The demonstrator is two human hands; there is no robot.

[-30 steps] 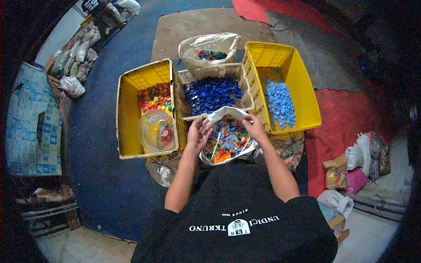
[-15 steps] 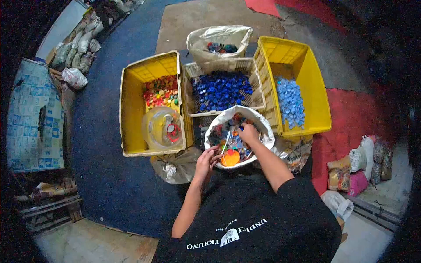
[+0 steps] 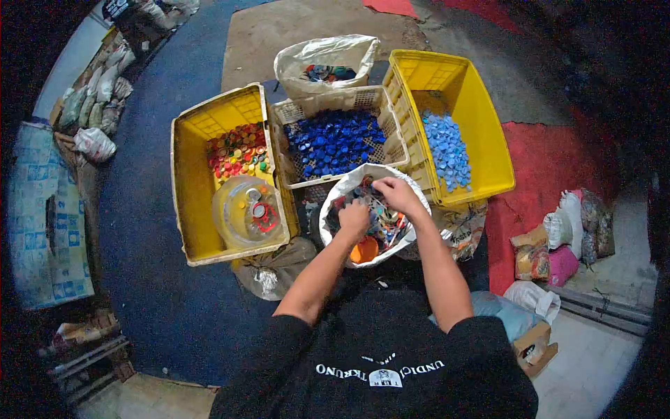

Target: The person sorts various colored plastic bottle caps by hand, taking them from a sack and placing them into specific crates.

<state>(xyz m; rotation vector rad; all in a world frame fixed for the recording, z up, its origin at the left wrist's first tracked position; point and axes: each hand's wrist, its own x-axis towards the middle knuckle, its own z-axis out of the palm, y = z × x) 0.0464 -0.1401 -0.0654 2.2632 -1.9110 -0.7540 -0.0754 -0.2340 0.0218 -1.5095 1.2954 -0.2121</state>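
A white sack (image 3: 417, 246) with its rim rolled open stands in front of me, full of mixed plastic caps and scraps (image 3: 382, 222). My left hand (image 3: 354, 218) reaches into its left part, fingers curled down among the pieces. Over the right part is my right hand (image 3: 399, 193), its fingers bent and pinched together toward the far side. What either hand holds, if anything, is hidden. An orange round lid (image 3: 364, 250) lies at the sack's near side, just below my left hand.
Dark blue caps (image 3: 333, 143) fill a white crate (image 3: 399, 143) beyond the sack. Light blue caps (image 3: 447, 150) lie in the right yellow bin (image 3: 488, 140). The left yellow bin (image 3: 195, 195) holds red and yellow caps (image 3: 237, 150) and a clear tub (image 3: 241, 216). Another sack (image 3: 293, 70) stands behind.
My left hand has moved from the sack's near-left rim up and inward over the pieces. My right hand has pulled slightly back. The white stick by my left hand no longer shows there.
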